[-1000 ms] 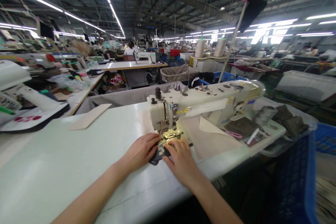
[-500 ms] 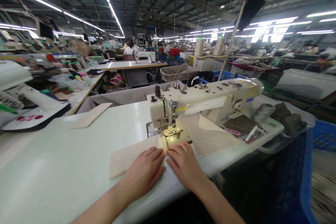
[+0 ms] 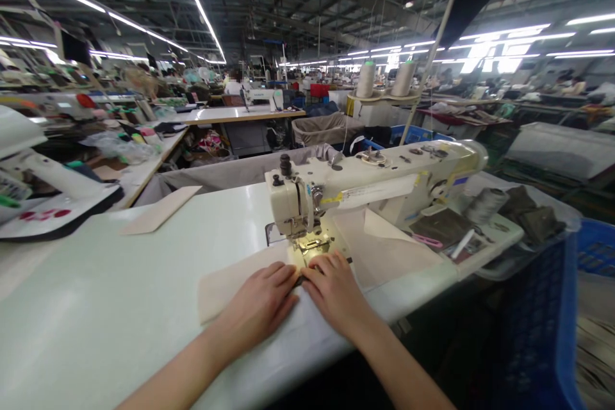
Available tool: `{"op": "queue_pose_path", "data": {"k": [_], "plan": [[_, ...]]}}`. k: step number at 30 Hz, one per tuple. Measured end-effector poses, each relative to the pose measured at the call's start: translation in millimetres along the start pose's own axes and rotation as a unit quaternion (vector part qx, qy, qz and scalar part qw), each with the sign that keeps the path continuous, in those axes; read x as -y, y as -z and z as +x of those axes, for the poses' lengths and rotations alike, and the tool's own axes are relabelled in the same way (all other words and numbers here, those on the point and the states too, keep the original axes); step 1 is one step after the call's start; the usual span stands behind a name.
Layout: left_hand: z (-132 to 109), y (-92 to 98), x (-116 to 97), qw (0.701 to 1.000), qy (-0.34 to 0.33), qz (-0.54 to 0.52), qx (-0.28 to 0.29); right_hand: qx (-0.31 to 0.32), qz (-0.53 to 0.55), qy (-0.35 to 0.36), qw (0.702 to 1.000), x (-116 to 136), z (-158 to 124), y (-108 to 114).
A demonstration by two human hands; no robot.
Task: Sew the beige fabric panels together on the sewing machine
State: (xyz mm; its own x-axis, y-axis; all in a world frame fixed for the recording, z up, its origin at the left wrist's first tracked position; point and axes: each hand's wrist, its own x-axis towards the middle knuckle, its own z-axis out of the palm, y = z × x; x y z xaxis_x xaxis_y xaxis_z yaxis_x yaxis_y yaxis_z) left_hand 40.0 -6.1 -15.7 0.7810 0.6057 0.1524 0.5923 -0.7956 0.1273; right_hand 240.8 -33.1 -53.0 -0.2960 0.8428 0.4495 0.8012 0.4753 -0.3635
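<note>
My left hand (image 3: 259, 304) lies flat, fingers together and stretched out, on a long beige fabric strip (image 3: 225, 285) on the white sewing table (image 3: 120, 295). Beside it my right hand (image 3: 334, 291) also rests flat, its fingertips at the lit needle plate (image 3: 312, 245) of the cream sewing machine (image 3: 365, 189). A small dark piece (image 3: 298, 279) peeks out between the two hands. Neither hand grips anything that I can see.
A second beige strip (image 3: 158, 209) lies at the table's far left. Beige cloth (image 3: 384, 250) spreads under the machine arm. Dark fabric pieces, a thread cone (image 3: 485, 205) and tools sit at the right. A blue crate (image 3: 552, 327) stands by the table's right end. Another machine (image 3: 43, 179) stands left.
A second ago both hands held a dark piece at the presser foot. The beige strip then came under my hands, and they have since slid slightly forward toward the needle.
</note>
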Motion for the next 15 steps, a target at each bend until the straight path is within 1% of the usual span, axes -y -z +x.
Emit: {"op": "queue_pose_path", "data": {"k": [6, 9, 12, 15], "plan": [[14.2, 4.3, 21.6, 0.999, -0.003, -0.021, -0.024, 0.012, -0.025, -0.009, 1.000, -4.3, 24.6, -4.1], [20.8, 7.2, 31.5, 0.999, -0.007, -0.031, -0.032, 0.017, -0.032, -0.014, 0.999, -5.4, 32.4, -5.2], [26.2, 10.3, 39.6, 0.999, -0.010, -0.023, -0.024, 0.014, -0.031, -0.016, 0.999, -6.7, 33.7, -6.4], [29.4, 12.1, 45.1, 1.000, -0.016, -0.013, -0.013, 0.011, -0.023, -0.014, 1.000, -7.0, 28.8, -6.3]]}}
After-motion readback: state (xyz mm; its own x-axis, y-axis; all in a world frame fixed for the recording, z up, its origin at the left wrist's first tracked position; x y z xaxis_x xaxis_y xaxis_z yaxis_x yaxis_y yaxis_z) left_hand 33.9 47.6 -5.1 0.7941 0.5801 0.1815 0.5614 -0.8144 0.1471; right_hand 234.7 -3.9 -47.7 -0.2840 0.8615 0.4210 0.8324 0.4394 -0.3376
